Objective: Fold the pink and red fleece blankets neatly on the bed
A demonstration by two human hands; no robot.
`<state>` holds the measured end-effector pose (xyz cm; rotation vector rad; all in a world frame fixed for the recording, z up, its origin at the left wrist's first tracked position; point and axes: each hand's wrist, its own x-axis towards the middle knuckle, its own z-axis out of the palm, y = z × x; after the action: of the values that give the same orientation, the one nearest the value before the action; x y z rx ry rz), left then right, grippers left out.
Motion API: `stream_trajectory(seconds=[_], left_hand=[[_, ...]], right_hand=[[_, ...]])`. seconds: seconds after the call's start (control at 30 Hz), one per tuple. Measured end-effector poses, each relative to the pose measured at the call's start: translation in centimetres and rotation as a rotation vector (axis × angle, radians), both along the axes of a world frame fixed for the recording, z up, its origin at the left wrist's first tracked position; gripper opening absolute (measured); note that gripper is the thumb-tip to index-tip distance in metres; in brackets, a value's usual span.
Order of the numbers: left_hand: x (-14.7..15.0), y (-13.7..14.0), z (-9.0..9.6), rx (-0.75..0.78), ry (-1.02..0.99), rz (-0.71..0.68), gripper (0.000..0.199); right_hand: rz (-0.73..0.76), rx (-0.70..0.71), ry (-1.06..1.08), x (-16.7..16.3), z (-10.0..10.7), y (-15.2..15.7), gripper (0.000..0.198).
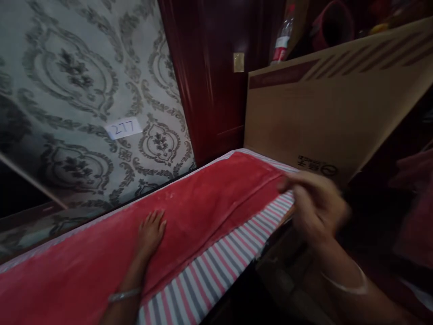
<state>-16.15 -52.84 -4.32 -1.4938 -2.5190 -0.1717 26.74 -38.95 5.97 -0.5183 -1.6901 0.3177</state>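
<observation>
A long red cloth [203, 194] lies over a striped white, pink and grey sheet [203, 275]. My left hand [151, 230] rests on the red cloth, palm down, fingers extended. A bracelet circles that wrist. At the far right end of the cloth is my right hand [320, 207], its fingers curled together in a pinch close to the cloth's corner. Blur hides whether any fabric is between those fingertips. A thin pale band sits on the right wrist. One long fold line runs along the near side of the red cloth.
A large cardboard box [291, 108] stands beyond the cloth's far end. Behind it are a plastic bottle [282, 38] and a dark red door panel [209, 81]. Patterned wallpaper [77, 81] carries a paper label [123, 128] reading 277. Dark space lies below the sheet's near edge.
</observation>
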Motion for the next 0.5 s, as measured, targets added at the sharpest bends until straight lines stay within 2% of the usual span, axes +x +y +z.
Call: stream_trajectory(seconds=[0.07,0.17,0.23,0.37,0.5], left_hand=[[-0.9,0.0,-0.5,0.018,0.011,-0.029,0.054],[-1.9,0.1,-0.9,0.052,0.013,-0.049,0.058],[-2.4,0.2,-1.2,0.075,0.010,-0.058,0.061],[-3.5,0.3,-1.8,0.116,-0.030,-0.095,0.067],[-4.4,0.5,-2.2,0.172,-0.098,-0.091,0.066]], right_hand=[[-0.081,-0.214,0.085,0.3,-1.1,5.5,0.032],[-0.313,-0.797,0.082,1.2,-4.1,13.0,0.034],[-0.348,-0.945,0.028,1.7,-6.1,16.3,0.036],[-0.330,-1.060,-0.112,1.5,-8.3,19.7,0.040],[-0.400,-1.023,-0.218,0.0,-9.0,21.8,0.047]])
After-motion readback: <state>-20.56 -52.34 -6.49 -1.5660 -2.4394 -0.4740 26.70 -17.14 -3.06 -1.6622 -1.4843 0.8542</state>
